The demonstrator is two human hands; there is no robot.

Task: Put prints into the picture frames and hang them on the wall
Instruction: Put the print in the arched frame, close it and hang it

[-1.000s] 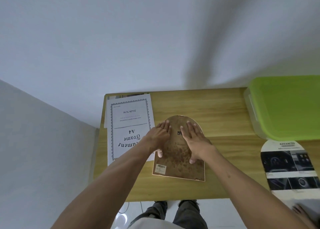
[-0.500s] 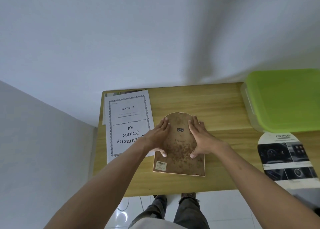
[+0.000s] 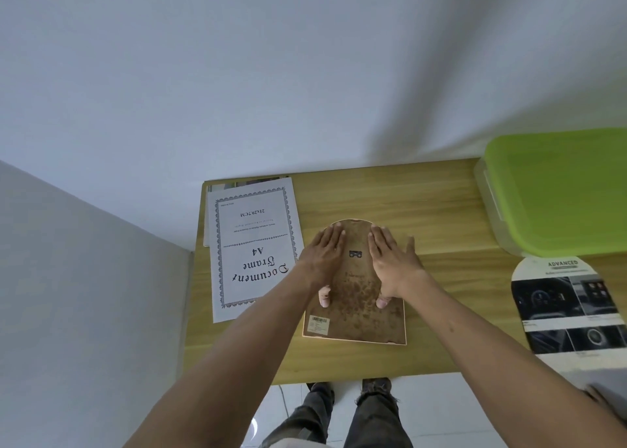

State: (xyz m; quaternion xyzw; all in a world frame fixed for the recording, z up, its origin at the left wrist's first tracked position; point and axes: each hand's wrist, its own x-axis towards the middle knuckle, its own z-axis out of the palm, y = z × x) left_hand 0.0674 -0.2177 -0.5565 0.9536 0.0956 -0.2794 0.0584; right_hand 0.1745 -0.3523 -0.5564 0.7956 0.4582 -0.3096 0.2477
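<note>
1. Head view showed, nearest of all, the person's legs and shoes below the near edge of the wooden table (image 3: 441, 210)
2. Face down on the table, near its middle, lay the arched picture frame (image 3: 354, 315), its stained brown backing board up, a barcode sticker at the near left corner and a small metal hanger (image 3: 355, 254) toward the far, rounded end
3. Left hand (image 3: 324, 257) lay flat on the left side of the backing, fingers straight and together, thumb pressed down nearer the person; it gripped nothing
4. Right hand (image 3: 393, 261) mirrored it on the right side, fingers extended, thumb down on the board, likewise holding nothing
5. Judged step: seating the backing into the frame. Done well, it would want even downward pressure from both palms, worked outward toward the rim, with the frame kept from sliding on the smooth wood; whether any retaining tabs were there could not be told
6. Just left of the frame lay the A4 document-frame sheet (image 3: 254, 251), touching the left wrist's side
7. Far right stood a green-lidded box (image 3: 559, 189); nearer, a rounded print (image 3: 563, 308) of car interiors waited
</note>
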